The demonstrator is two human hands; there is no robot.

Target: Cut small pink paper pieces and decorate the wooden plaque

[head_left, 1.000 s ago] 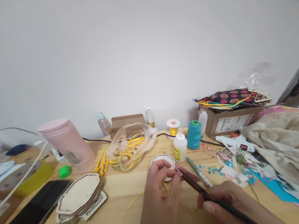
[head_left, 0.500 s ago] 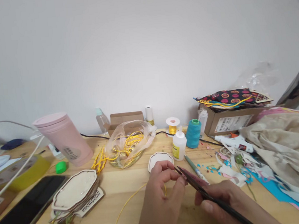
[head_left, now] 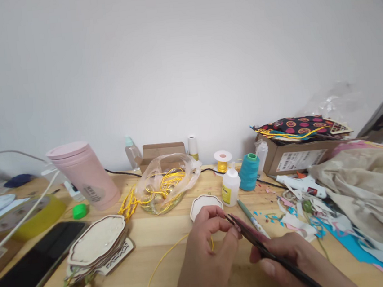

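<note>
Tweezers [head_left: 280, 261] parted at the tips now, unlike a second ago: a loosened grip, perhaps! Right hand [head_left: 302, 254] clasps them; left hand [head_left: 207, 250], fingers nearly pinched beside the tips, contents unclear.

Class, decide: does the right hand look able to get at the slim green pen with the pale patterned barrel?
Probably yes: the pen lies just beyond the right hand, with nothing seen lying across it, though the slim dark tweezers it holds might hinder its grasp.
</note>
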